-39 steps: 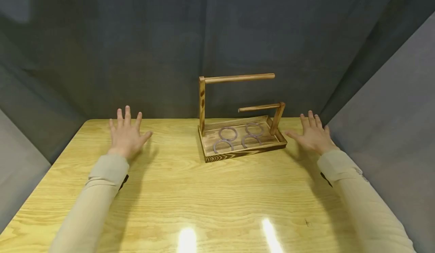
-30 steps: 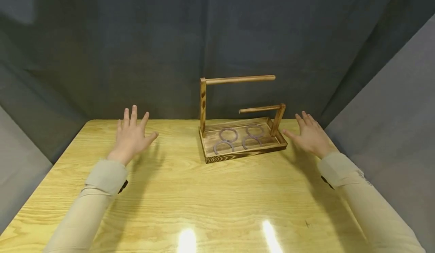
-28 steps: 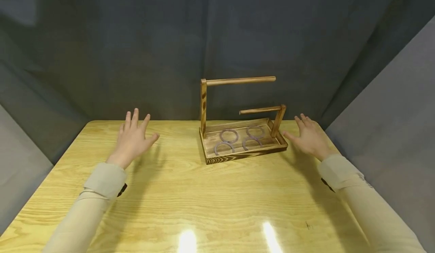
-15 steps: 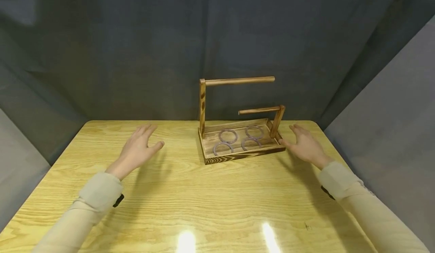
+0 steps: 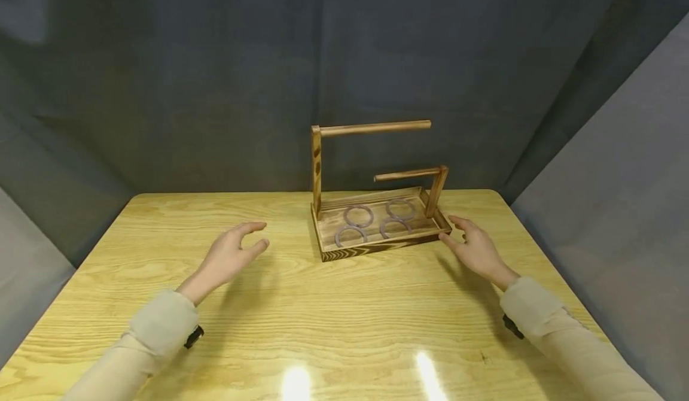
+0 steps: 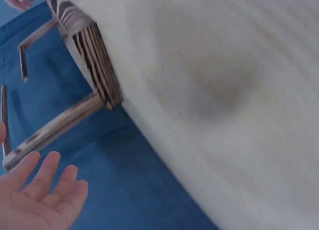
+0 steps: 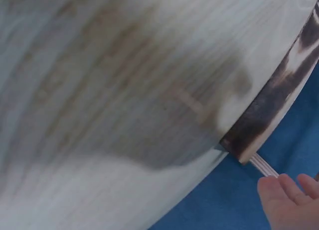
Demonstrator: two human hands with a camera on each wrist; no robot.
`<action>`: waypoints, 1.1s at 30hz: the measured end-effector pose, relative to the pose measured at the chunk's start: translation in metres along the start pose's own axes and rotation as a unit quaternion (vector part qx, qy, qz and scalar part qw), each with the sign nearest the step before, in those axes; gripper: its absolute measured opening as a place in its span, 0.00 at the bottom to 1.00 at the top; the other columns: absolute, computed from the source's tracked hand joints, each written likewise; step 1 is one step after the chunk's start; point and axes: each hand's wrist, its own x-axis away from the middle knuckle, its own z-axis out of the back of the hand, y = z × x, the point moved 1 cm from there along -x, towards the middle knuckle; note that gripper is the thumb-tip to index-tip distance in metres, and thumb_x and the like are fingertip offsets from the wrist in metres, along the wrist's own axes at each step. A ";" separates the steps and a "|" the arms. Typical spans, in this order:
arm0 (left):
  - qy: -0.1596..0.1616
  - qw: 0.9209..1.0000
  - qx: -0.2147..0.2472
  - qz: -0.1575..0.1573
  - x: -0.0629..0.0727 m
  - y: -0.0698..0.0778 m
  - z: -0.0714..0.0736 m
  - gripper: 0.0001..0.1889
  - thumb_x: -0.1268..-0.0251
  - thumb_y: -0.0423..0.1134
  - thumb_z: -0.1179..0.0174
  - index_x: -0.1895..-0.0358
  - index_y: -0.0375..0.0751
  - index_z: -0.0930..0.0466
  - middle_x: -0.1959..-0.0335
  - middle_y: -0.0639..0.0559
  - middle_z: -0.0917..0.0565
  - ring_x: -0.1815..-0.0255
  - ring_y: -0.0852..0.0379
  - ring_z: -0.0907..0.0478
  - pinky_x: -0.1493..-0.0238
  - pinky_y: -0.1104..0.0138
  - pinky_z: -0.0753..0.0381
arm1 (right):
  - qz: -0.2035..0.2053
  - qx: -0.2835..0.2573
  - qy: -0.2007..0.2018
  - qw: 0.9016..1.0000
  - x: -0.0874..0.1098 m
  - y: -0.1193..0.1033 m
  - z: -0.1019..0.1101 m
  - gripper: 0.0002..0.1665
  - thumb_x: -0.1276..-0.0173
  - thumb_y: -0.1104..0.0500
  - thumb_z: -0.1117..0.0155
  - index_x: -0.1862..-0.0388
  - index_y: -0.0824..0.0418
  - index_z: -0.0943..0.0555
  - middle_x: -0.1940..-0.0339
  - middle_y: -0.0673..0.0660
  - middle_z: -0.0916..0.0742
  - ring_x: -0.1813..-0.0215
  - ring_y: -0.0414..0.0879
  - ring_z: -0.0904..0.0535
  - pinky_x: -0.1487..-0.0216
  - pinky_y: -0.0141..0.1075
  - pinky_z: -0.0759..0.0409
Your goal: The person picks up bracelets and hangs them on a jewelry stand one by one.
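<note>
Our left hand (image 5: 223, 258) and right hand (image 5: 478, 252) have drawn back from the far edge of the worktop (image 5: 317, 311), fingers less fanned than earlier. Both empty, thumb apart from fingers; the right just beside the near right corner of the wooden tray (image 5: 344, 253), contact unclear, the left well apart. We list: tray, near the far edge, right of centre; four rings (image 5: 347, 216) lying inside; two posts (image 5: 316, 173), each bearing one rod (image 5: 377, 128).

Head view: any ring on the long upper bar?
No, the upper bar is bare, and all four visible rings lie in the wooden tray below.
</note>
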 end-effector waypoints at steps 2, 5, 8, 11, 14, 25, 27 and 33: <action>-0.016 1.000 0.023 0.006 0.002 -0.001 -0.005 0.26 0.33 0.52 0.50 0.35 0.43 0.34 0.35 0.41 0.33 0.35 0.39 0.37 0.40 0.44 0.34 | 0.009 -0.016 0.005 1.000 0.000 0.003 -0.001 0.42 0.32 0.40 0.50 0.30 0.65 0.43 0.33 0.69 0.35 0.36 0.66 0.37 0.41 0.58 0.32; -0.036 0.997 0.060 0.015 0.007 -0.002 -0.014 0.25 0.32 0.49 0.50 0.37 0.42 0.33 0.37 0.41 0.31 0.36 0.40 0.36 0.38 0.47 0.34 | 0.028 -0.046 0.009 0.998 -0.006 0.009 -0.002 0.38 0.31 0.46 0.47 0.31 0.68 0.41 0.33 0.69 0.35 0.35 0.65 0.38 0.38 0.57 0.34; -0.046 0.994 0.094 0.029 0.012 -0.002 -0.020 0.23 0.32 0.48 0.50 0.38 0.41 0.31 0.39 0.42 0.28 0.38 0.42 0.33 0.40 0.49 0.31 | 0.034 -0.086 0.003 0.996 -0.018 0.015 -0.001 0.38 0.31 0.49 0.46 0.31 0.69 0.43 0.32 0.69 0.36 0.33 0.65 0.41 0.36 0.57 0.37; -0.053 0.991 0.120 0.036 0.014 -0.001 -0.023 0.22 0.32 0.47 0.50 0.40 0.40 0.30 0.41 0.42 0.26 0.39 0.42 0.32 0.41 0.48 0.30 | 0.019 -0.114 -0.011 0.993 -0.032 0.021 0.001 0.41 0.32 0.48 0.46 0.29 0.68 0.46 0.30 0.69 0.38 0.31 0.64 0.43 0.35 0.57 0.38; -0.060 0.989 0.128 0.038 0.016 0.001 -0.026 0.21 0.32 0.46 0.50 0.41 0.39 0.29 0.42 0.42 0.25 0.39 0.42 0.32 0.41 0.48 0.30 | -0.005 -0.132 -0.031 0.991 -0.044 0.027 0.001 0.43 0.32 0.48 0.45 0.28 0.68 0.49 0.29 0.69 0.41 0.30 0.65 0.46 0.34 0.58 0.40; -0.074 0.989 0.123 0.039 0.029 -0.003 -0.034 0.18 0.32 0.42 0.48 0.43 0.40 0.26 0.44 0.45 0.23 0.43 0.46 0.27 0.44 0.54 0.26 | -0.077 -0.240 -0.126 0.960 -0.073 0.046 -0.021 0.50 0.33 0.56 0.43 0.27 0.67 0.65 0.26 0.68 0.55 0.27 0.64 0.60 0.28 0.56 0.53; -0.076 0.989 0.122 0.038 0.030 -0.003 -0.034 0.17 0.32 0.42 0.48 0.43 0.40 0.26 0.44 0.45 0.23 0.43 0.46 0.28 0.44 0.54 0.26 | -0.083 -0.244 -0.132 0.957 -0.075 0.047 -0.024 0.51 0.33 0.57 0.43 0.27 0.66 0.65 0.26 0.67 0.56 0.26 0.63 0.61 0.28 0.56 0.55; -0.085 0.987 0.129 0.031 0.028 -0.002 -0.032 0.18 0.32 0.42 0.49 0.42 0.39 0.27 0.44 0.44 0.24 0.42 0.45 0.28 0.44 0.52 0.26 | -0.076 -0.232 -0.136 0.960 -0.081 0.045 -0.024 0.49 0.33 0.61 0.44 0.27 0.67 0.65 0.26 0.68 0.56 0.27 0.64 0.60 0.28 0.56 0.56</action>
